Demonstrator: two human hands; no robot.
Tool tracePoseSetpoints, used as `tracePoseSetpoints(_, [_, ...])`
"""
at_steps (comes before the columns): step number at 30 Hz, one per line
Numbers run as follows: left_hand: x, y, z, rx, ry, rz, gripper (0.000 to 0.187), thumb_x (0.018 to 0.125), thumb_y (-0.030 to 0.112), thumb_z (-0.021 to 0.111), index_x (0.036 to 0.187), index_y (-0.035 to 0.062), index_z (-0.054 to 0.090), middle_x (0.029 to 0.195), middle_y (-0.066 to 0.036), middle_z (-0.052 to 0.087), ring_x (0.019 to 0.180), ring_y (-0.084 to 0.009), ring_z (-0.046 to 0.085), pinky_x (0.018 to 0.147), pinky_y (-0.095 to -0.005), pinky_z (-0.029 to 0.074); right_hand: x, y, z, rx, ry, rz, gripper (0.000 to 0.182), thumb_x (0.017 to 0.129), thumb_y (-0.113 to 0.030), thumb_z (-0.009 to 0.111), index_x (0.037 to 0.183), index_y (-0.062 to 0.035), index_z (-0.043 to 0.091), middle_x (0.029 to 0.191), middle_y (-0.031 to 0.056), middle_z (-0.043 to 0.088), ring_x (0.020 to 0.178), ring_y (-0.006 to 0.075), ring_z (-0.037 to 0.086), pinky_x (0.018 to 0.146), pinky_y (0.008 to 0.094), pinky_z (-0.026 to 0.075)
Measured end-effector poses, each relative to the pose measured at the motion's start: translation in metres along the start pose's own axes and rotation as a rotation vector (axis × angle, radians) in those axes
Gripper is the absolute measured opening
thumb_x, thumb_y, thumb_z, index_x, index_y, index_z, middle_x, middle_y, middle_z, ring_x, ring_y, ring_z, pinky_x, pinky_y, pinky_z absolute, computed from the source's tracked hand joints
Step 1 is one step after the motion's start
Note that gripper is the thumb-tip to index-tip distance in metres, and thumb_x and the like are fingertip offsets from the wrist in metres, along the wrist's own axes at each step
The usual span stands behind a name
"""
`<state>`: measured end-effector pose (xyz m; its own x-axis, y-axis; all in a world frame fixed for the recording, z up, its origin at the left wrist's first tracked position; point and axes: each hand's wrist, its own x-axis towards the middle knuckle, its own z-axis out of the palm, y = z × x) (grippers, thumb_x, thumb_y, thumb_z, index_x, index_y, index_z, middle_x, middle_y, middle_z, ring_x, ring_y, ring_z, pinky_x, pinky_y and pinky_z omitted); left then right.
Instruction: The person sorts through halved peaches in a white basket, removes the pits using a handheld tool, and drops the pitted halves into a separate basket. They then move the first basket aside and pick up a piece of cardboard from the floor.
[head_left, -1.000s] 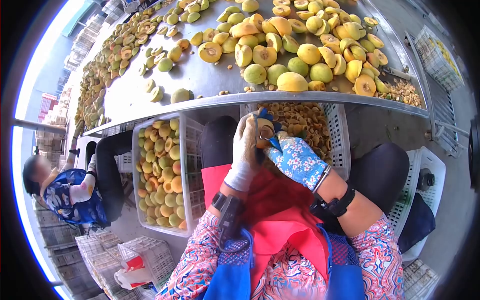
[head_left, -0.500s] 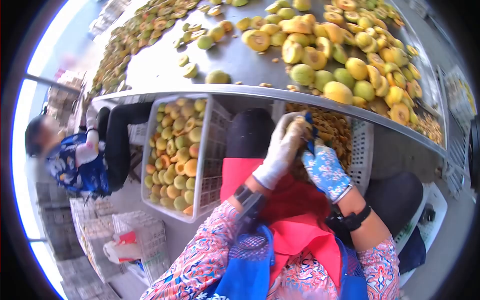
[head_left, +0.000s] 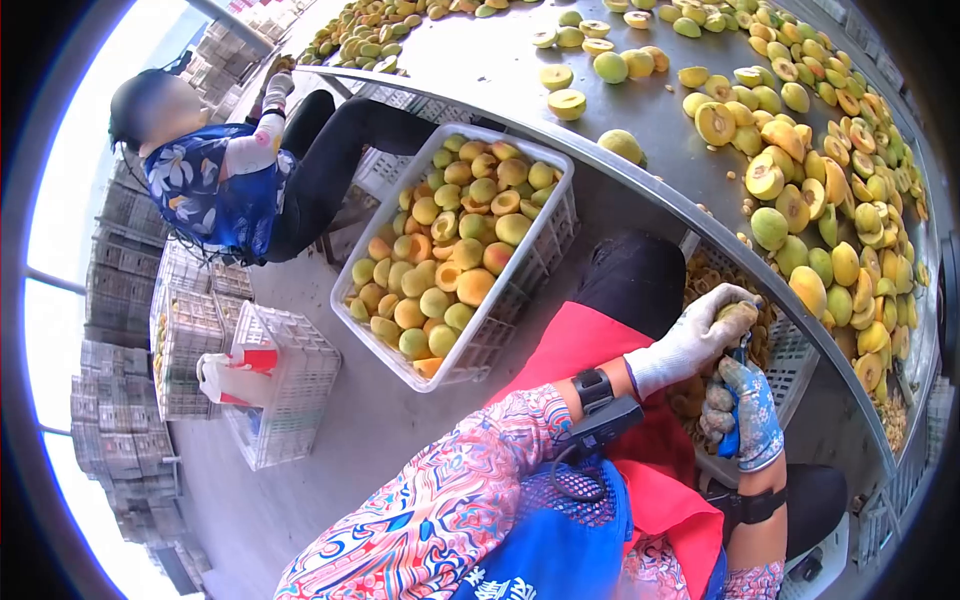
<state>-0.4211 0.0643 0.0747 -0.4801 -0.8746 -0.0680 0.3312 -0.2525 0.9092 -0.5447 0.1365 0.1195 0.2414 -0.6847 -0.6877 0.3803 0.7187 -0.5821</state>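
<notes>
My left hand [head_left: 685, 345], in a white glove, is closed around a yellow-green peach [head_left: 738, 314] close to the table edge. Just below it my right hand [head_left: 757, 408], in a blue floral glove, grips a blue-handled tool [head_left: 731, 434]. The tool's upper end reaches up to the peach; its exact shape is hidden by the fingers. Under both hands a white crate [head_left: 797, 375] holds brownish pits or scraps, partly covered by my arms and the table.
Halved and whole peaches [head_left: 850, 240] lie over the metal table [head_left: 460, 50], whose rim runs close beside my hands. A crate of peaches [head_left: 455, 270] stands on the floor to my left. Beyond it sits another person [head_left: 215, 190]. Stacked crates [head_left: 115, 420] line the far left.
My view has turned left, so the table and hands appear farther right and more of the floor shows. The peach in my left hand is now plainer to see.
</notes>
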Motion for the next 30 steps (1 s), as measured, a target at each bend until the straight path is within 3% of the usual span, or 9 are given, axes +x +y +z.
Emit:
tracePoseSetpoints(3, [0.001,-0.007,-0.001,0.232,0.073,0.152,0.03,0.095,0.02,0.055,0.12,0.0022,0.054,0.094,-0.006,0.06,0.087,-0.0118,0.054,0.08,-0.0296,0.047,0.0,0.002,0.009,-0.09,0.175,-0.025,0.014,0.095,-0.029,0.053,0.086,-0.0181,0.051,0.055,-0.006,0.04,0.036,0.0075,0.034,0.035,0.0243,0.03])
tracePoseSetpoints(7, [-0.001,-0.011,0.001,0.124,0.068,0.207,0.029,0.096,0.02,0.055,0.119,0.0031,0.054,0.096,-0.004,0.059,0.086,-0.0098,0.054,0.078,-0.0281,0.048,0.001,0.006,-0.011,0.139,-0.06,0.021,0.022,0.098,-0.034,0.048,0.087,-0.0165,0.054,0.054,-0.0075,0.038,0.035,0.0073,0.032,0.034,0.0262,0.027])
tracePoseSetpoints(9, [-0.001,-0.004,0.0,0.05,-0.002,0.077,0.029,0.096,0.02,0.056,0.12,0.0038,0.054,0.096,-0.003,0.059,0.087,-0.0086,0.054,0.078,-0.0272,0.047,0.001,0.005,-0.013,0.119,-0.043,0.026,0.022,0.098,-0.034,0.047,0.087,-0.0165,0.054,0.054,-0.0076,0.037,0.035,0.0072,0.031,0.034,0.0261,0.026])
tracePoseSetpoints(14, [-0.001,-0.005,-0.003,-0.015,-0.051,0.11,0.028,0.094,0.019,0.057,0.118,0.0038,0.055,0.097,-0.003,0.059,0.089,-0.009,0.054,0.081,-0.0269,0.047,0.0,0.008,-0.018,0.151,-0.138,0.034,0.021,0.098,-0.033,0.047,0.087,-0.0164,0.053,0.053,-0.0074,0.036,0.035,0.0072,0.031,0.034,0.0256,0.026])
tracePoseSetpoints(18, [-0.001,-0.012,0.001,0.201,0.033,0.318,0.028,0.092,0.018,0.059,0.115,0.0035,0.056,0.098,-0.004,0.06,0.09,-0.0103,0.055,0.083,-0.0268,0.047,0.0,0.011,-0.01,0.019,0.085,0.005,0.021,0.099,-0.033,0.046,0.09,-0.0157,0.054,0.053,-0.0072,0.036,0.034,0.007,0.032,0.033,0.0255,0.026])
tracePoseSetpoints(20, [-0.002,-0.009,0.001,0.148,0.01,0.249,0.028,0.091,0.018,0.059,0.115,0.0033,0.056,0.098,-0.005,0.06,0.09,-0.0105,0.055,0.083,-0.027,0.047,0.0,0.012,-0.023,0.215,-0.124,0.027,0.022,0.1,-0.033,0.044,0.091,-0.0151,0.054,0.053,-0.0069,0.036,0.033,0.007,0.033,0.032,0.0258,0.026])
tracePoseSetpoints(24, [-0.006,0.007,-0.004,0.003,-0.105,0.085,0.029,0.09,0.019,0.06,0.114,0.0032,0.056,0.096,-0.005,0.06,0.089,-0.0107,0.055,0.081,-0.0274,0.047,0.001,0.011,-0.026,0.227,-0.217,0.037,0.023,0.1,-0.033,0.043,0.092,-0.0144,0.054,0.053,-0.0065,0.037,0.033,0.0071,0.033,0.032,0.0262,0.027])
tracePoseSetpoints(27, [-0.006,0.006,-0.002,0.032,-0.098,0.097,0.029,0.089,0.019,0.06,0.114,0.0032,0.056,0.094,-0.004,0.06,0.087,-0.0105,0.055,0.08,-0.027,0.047,-0.004,0.01,-0.025,0.132,-0.112,0.012,0.024,0.101,-0.033,0.042,0.095,-0.0135,0.054,0.053,-0.0064,0.038,0.033,0.0071,0.033,0.032,0.0266,0.028])
tracePoseSetpoints(30, [-0.006,0.009,0.0,-0.102,-0.161,0.097,0.029,0.091,0.018,0.058,0.114,0.0031,0.055,0.092,-0.004,0.059,0.085,-0.0104,0.055,0.079,-0.0269,0.047,-0.002,0.013,-0.029,0.209,-0.285,0.005,0.025,0.101,-0.033,0.041,0.097,-0.013,0.055,0.054,-0.0062,0.039,0.033,0.0074,0.033,0.033,0.0276,0.03])
